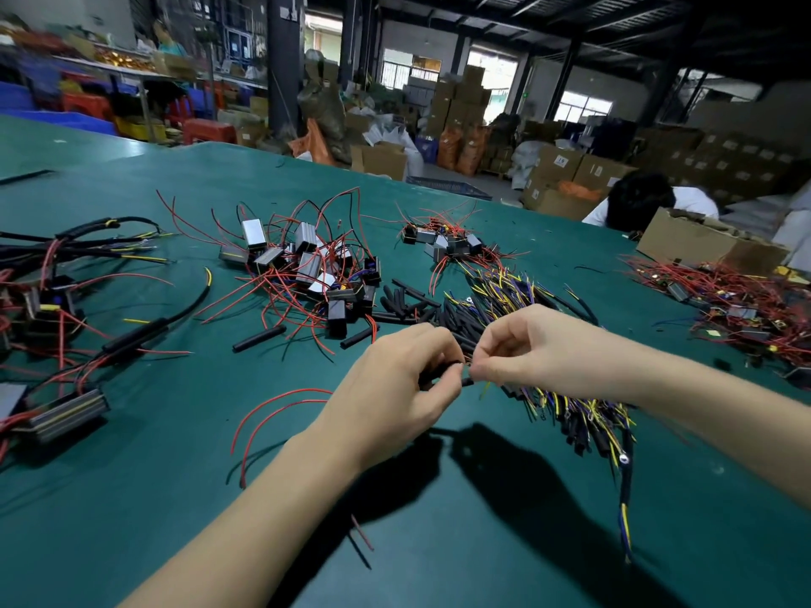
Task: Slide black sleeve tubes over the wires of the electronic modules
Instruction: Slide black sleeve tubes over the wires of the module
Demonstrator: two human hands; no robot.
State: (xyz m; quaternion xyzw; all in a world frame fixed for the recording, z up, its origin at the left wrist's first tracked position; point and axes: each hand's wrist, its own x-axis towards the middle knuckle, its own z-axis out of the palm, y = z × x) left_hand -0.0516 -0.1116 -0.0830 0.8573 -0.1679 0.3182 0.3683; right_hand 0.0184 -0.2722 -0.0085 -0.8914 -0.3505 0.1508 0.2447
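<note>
1. you're holding both hands just above the green table mat (439,541), knuckles nearly touching, in front of the heap of sleeved yellow/blue leads (518,309).
2. your left hand (397,388) is curling round a short black sleeve tube (439,369); thumb and forefinger are pinching it near its open end.
3. your right hand (524,348) is pinching something thin right at that tube mouth. it's too small to make out here, and i'm reading it as a wire end.
4. step in hand, as i'm judging it: you're threading a wire into the sleeve, right at the start of the slide, with little or none of the tube over it yet.
5. red wires (281,414) are looping on the mat just left of your left wrist; i can't tell whether they're running into your grip.
6. loose tubes (406,300) are lying beyond your hands, the pile of unsleeved modules (307,265) further back left, and finished-looking harnesses (57,274) at the far left.
7. next move is calling for keeping the tube end round and steady, feeding the tip in straight, then pushing the sleeve along while your right hand is holding the wire taut.
</note>
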